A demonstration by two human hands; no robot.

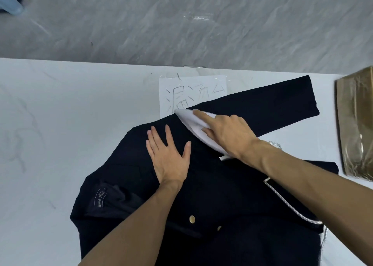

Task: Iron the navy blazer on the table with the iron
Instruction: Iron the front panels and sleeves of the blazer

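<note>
The navy blazer [212, 195] lies spread on the white table [50, 134], one sleeve stretching up to the right, gold buttons near the front edge. A white iron [190, 121] sits on the shoulder where the sleeve begins, its tip pointing up-left. My right hand [228, 132] grips the iron from above, index finger stretched along its top. My left hand [168, 154] lies flat with fingers spread on the blazer just left of the iron, pressing the cloth. The iron's rear is hidden under my right hand.
A white sheet with handwritten characters [191, 90] lies partly under the sleeve. A tan plastic-wrapped package [357, 124] sits at the table's right edge. A braided cord [290, 203] runs across the blazer's right side. Grey floor lies beyond the far table edge.
</note>
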